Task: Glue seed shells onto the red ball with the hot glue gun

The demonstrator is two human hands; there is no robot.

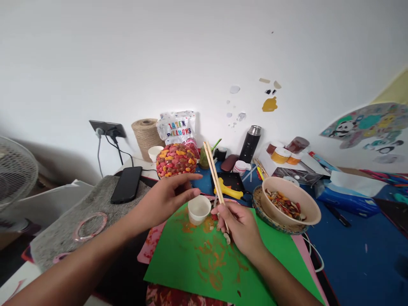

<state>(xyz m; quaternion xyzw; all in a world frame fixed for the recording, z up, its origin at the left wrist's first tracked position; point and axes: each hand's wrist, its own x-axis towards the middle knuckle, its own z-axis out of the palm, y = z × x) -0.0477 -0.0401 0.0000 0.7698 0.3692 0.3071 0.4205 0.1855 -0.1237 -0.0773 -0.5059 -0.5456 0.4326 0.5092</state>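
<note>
In my right hand [237, 223] is a pair of wooden chopsticks [214, 170], gripped near the lower end and pointing up and away. A small pale shell-like piece [227, 238] shows just under those fingers; whether it is held or lying there I cannot tell. My left hand [172, 193] hovers with thumb and fingers apart, nothing between them, near a small white paper cup [199, 210]. Both cup and right hand are over a green sheet [188, 263] smeared with orange paint. Behind the left hand stands a rounded object [176, 159] covered in red, orange and brown pieces.
A yellow glue gun [230, 192] rests on a black tray [235, 180]. To the right, a pale bowl [270, 187] holds coloured shell-like pieces. A black flask [250, 146], paint jars [280, 155], twine spool [147, 138] and balloon bag [177, 127] line the wall. A phone [126, 185] lies left.
</note>
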